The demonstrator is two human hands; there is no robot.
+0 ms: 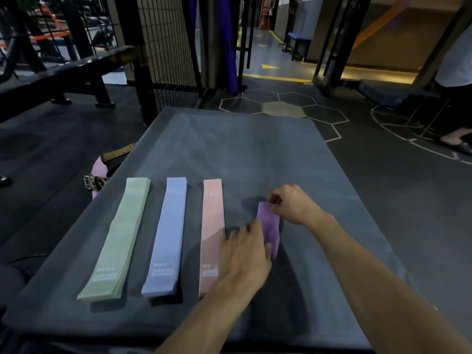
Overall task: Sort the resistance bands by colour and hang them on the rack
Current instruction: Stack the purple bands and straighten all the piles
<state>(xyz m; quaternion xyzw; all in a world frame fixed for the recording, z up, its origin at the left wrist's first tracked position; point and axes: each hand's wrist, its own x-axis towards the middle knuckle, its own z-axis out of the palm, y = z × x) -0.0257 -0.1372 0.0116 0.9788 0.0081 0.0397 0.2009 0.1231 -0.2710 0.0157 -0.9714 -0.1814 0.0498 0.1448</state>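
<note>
Three flat stacks of resistance bands lie side by side on a grey mat (pixel 229 149): green (pixel 120 238) at the left, blue (pixel 169 233) in the middle, pink (pixel 212 226) to the right. A purple band (pixel 269 226) lies right of the pink one. My right hand (pixel 293 204) pinches its far end. My left hand (pixel 245 254) covers its near part and the pink stack's edge, with the thumb against the purple band; how the fingers lie is unclear.
A leather belt (pixel 116 152) and a leopard-print belt (pixel 95 181) lie off the mat's left edge. A black wire mesh panel (pixel 166 47) and a bench (pixel 76 70) stand behind. A person's foot (pixel 457 143) is at the far right.
</note>
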